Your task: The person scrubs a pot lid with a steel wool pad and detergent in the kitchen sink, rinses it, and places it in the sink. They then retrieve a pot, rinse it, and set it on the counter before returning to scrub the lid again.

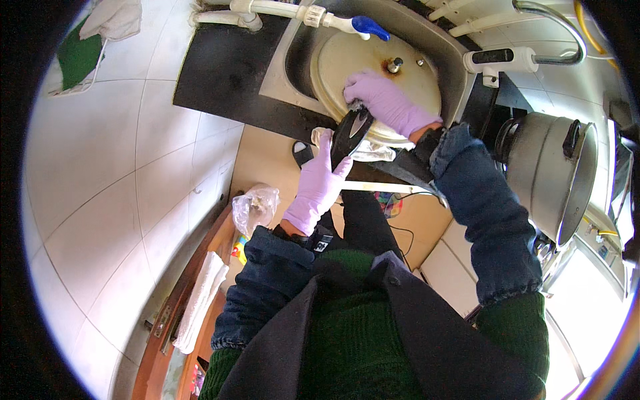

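Note:
A round, pale metal pressure cooker lid [335,55] lies tilted over the sink, with brown staining around its metal valve [395,65]. Its black handle [345,137] points towards me over the counter's front edge. My left hand [320,180], in a lilac glove, grips that handle with fingers and thumb along its sides. Also gloved, my right hand [377,97] is curled over the lid at the handle's inner end. Beneath its fingers shows a small grey scouring pad [356,105], mostly hidden. A whitish cloth [372,151] lies under the lid at the counter edge.
The steel sink [280,85] is set in a black counter [220,75]. A blue-levered tap [370,27] reaches over the lid. At right are a water-heater tap [502,59] and a large metal pot [540,170]. A plastic bag [255,205] lies low at left.

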The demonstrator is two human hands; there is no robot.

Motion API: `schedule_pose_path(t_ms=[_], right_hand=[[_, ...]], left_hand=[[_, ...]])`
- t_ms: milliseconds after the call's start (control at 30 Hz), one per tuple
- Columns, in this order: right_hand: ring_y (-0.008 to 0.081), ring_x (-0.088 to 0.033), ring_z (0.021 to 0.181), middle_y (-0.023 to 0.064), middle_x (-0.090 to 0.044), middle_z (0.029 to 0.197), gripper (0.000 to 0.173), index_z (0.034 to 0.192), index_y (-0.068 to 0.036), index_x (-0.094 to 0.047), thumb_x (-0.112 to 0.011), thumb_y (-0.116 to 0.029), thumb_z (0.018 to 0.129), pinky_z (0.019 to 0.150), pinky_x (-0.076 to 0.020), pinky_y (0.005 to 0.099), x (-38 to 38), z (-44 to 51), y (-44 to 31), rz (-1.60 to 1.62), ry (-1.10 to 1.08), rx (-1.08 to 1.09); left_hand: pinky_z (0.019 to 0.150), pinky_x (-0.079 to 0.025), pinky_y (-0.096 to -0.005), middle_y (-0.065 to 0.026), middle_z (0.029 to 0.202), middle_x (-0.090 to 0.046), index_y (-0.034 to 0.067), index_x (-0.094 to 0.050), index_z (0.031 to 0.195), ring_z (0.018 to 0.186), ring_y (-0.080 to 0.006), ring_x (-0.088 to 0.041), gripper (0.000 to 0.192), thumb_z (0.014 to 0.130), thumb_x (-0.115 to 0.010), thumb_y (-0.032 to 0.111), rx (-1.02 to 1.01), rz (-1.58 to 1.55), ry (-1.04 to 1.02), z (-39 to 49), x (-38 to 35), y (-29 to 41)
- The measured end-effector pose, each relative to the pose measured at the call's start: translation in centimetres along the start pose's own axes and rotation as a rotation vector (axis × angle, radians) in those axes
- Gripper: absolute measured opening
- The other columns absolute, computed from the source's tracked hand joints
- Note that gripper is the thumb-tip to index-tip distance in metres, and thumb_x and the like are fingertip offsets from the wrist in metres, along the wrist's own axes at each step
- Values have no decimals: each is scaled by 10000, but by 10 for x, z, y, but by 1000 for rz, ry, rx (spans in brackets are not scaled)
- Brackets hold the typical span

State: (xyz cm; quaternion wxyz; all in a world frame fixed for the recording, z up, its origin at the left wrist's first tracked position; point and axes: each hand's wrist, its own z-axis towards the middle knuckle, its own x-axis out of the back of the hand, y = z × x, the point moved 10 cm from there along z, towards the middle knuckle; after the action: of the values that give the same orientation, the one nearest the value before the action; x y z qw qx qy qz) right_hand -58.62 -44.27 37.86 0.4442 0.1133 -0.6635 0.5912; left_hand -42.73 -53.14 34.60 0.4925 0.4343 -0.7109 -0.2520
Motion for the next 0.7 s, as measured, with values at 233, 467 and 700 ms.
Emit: schedule_pose_path(t_ms=[233, 467, 700], right_hand=[[317, -588, 946, 87, -624, 919, 118, 888, -93, -654, -629, -30, 791, 826, -487, 381, -15, 10, 0, -12, -35, -67], [328, -636, 973, 110, -654, 984, 187, 933, -80, -677, -656, 17, 775, 870, -511, 395, 19, -45, 28, -103, 284, -478], [370, -616, 969, 149, -626, 1017, 238, 1012, -61, -677, -706, -21, 779, 846, -508, 430, -9, -106, -7, -170, 298, -635]], left_hand=[[815, -534, -502, -269, 1072, -687, 117, -309, 1502, 948, -470, -664, 695, 950, -655, 359, -13, 12, 29, 0, 2, 2], [790, -533, -505, -261, 1021, -698, 129, -297, 1509, 924, -459, -669, 708, 950, -645, 389, 7, 17, 11, 0, 0, -3], [806, -528, -488, -255, 1024, -697, 116, -286, 1521, 945, -443, -669, 719, 956, -635, 393, 55, 38, -38, 1, -2, -4]])
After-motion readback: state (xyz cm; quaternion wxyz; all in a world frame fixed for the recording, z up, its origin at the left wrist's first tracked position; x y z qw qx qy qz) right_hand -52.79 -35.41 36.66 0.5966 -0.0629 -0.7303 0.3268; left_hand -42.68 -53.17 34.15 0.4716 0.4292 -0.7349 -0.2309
